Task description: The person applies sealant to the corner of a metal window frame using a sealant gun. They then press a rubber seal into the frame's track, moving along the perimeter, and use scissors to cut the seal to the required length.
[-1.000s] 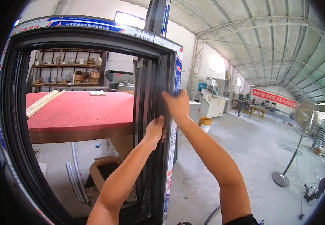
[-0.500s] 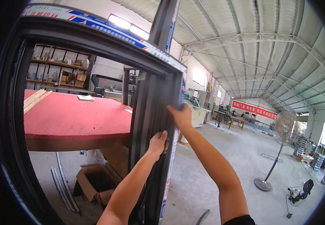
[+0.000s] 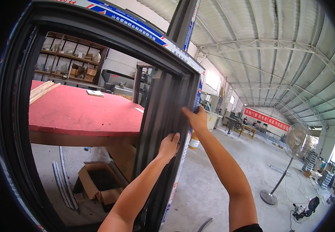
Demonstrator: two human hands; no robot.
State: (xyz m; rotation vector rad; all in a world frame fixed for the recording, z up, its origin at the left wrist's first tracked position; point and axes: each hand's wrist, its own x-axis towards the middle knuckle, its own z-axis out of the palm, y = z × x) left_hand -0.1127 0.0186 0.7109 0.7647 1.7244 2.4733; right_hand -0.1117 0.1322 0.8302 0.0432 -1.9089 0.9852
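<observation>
A large dark metal window frame [image 3: 22,127], with blue and white protective film on its outer faces, stands upright before me. My left hand [image 3: 170,146] is closed on the inner edge of its right upright [image 3: 165,100], the fingers partly hidden behind the profile. Higher and further right, my right hand [image 3: 197,119] grips the outer side of that upright, the thumb lying on the dark face. Its other fingers are mostly hidden behind the edge. Between the hands the dark surface looks blurred.
Through the frame show a red-topped table [image 3: 86,112] bearing wooden strips [image 3: 42,91], and an open cardboard box [image 3: 94,181] on the floor. Another tall dark profile [image 3: 182,25] rises behind the top. To the right stand a pedestal fan [image 3: 296,141] and a small machine with a cable [image 3: 306,208].
The whole view has shifted a little, so the frame and background sit further right. Both hands keep hold of the right upright at about the same places.
</observation>
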